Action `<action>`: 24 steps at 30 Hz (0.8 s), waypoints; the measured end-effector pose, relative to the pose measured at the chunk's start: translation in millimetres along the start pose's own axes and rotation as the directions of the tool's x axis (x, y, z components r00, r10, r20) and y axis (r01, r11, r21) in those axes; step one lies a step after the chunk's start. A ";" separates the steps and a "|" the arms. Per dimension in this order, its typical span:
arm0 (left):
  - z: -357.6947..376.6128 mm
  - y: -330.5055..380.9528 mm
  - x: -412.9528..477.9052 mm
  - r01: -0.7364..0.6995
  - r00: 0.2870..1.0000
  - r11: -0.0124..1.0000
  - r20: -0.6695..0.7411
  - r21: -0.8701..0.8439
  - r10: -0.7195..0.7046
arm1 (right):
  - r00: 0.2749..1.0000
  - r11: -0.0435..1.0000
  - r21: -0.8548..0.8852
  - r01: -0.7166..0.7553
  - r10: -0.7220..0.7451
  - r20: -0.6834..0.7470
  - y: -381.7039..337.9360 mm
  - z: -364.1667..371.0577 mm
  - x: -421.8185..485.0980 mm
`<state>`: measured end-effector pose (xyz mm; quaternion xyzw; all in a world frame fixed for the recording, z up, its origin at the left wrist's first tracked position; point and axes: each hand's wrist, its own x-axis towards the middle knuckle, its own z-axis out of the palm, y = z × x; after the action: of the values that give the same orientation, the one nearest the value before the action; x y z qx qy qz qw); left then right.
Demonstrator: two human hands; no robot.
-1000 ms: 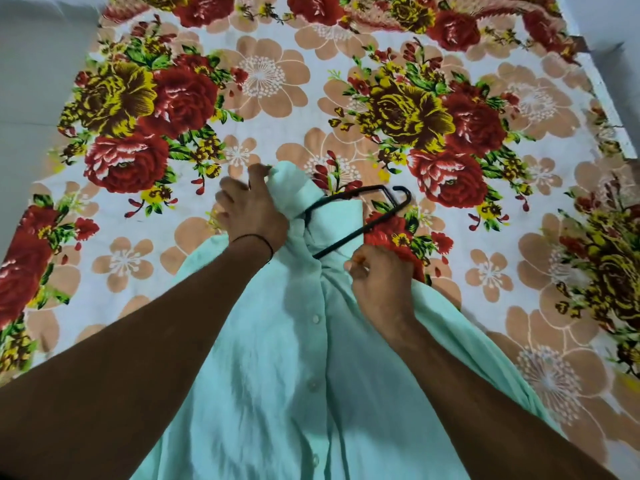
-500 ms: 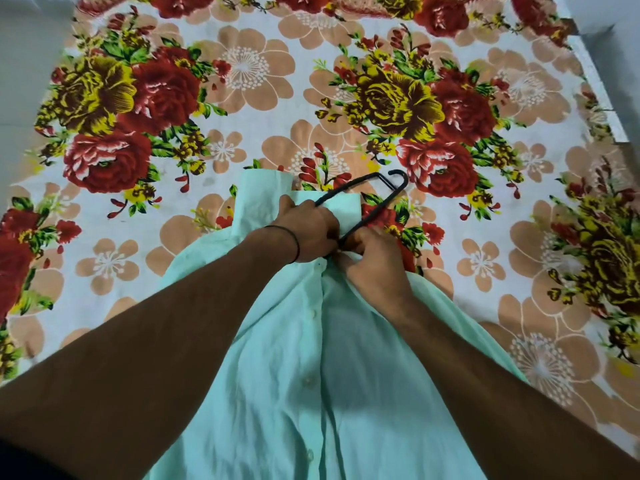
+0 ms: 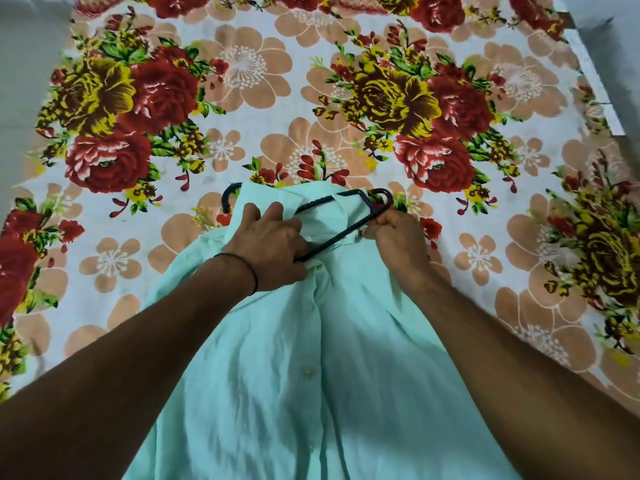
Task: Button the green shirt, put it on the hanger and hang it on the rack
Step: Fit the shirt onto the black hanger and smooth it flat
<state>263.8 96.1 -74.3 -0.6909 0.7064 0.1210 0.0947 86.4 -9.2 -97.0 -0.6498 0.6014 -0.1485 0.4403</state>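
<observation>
Two hands at the collar of a green shirt (image 3: 277,358) lying on a floral bedsheet (image 3: 242,109), left hand (image 3: 273,244) curling its fingers round a black hanger (image 3: 341,234), right hand (image 3: 398,237) pinching collar fabric

I see a flowered sheet (image 3: 277,109) spread flat across nearly the whole view, its white ground printed with big red and yellow roses, green leaves and pale orange blossoms. Past its left edge I make out a plain grey surface (image 3: 24,81), and another grey patch (image 3: 620,57) at the far right corner.
</observation>
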 end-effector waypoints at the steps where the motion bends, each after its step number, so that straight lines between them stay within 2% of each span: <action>1: -4.8 1.6 3.6 0.021 0.999 0.999 0.036 0.024 -0.022 | 1.000 1.000 0.010 -0.009 0.009 -0.004 0.9 0.8 -0.5; 3: -12.0 4.0 14.1 0.080 0.995 0.997 0.068 -0.018 -0.078 | 1.000 0.999 0.048 0.002 -0.002 0.013 0.4 0.7 -2.0; 6: -13.6 8.4 33.4 0.174 0.985 0.940 0.035 -0.294 -0.171 | 0.995 0.997 0.069 0.031 -0.037 0.094 -3.3 2.1 -1.9; 8: -12.4 14.4 44.0 0.192 0.980 0.901 0.018 -0.389 -0.200 | 0.993 0.999 0.036 0.021 -0.025 0.113 -6.2 4.9 -0.4; 11: -4.4 20.5 46.1 0.181 0.982 0.941 -0.003 -0.285 -0.190 | 0.995 1.000 -0.020 0.007 -0.005 0.097 -7.1 10.5 2.1; 13: 4.0 18.4 41.7 0.186 0.981 0.957 -0.003 -0.221 -0.191 | 0.990 0.994 -0.090 0.065 -0.053 0.131 -6.7 15.6 -0.7; 16: 13.1 12.0 33.6 0.233 0.969 0.932 -0.016 -0.277 -0.246 | 0.973 0.921 -0.330 0.207 -0.160 0.165 -0.9 23.6 -3.6; 18: 14.6 8.6 28.0 0.253 0.957 0.918 -0.058 -0.304 -0.283 | 0.965 0.865 -0.431 0.257 -0.205 0.164 3.5 24.6 -1.4; 22: 12.5 -2.1 15.6 0.278 0.945 0.891 -0.068 -0.359 -0.321 | 0.968 0.879 -0.408 0.247 -0.205 0.144 2.0 18.5 -0.3; 24: 9.0 -5.1 12.4 0.265 0.960 0.904 0.001 -0.336 -0.282 | 0.985 0.950 -0.268 0.162 -0.138 0.105 -0.4 16.0 0.0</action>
<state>268.3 86.9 -86.7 -0.7918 0.5739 0.2076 -0.0242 98.1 -3.0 -105.8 -0.7544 0.5458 -0.0688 0.3581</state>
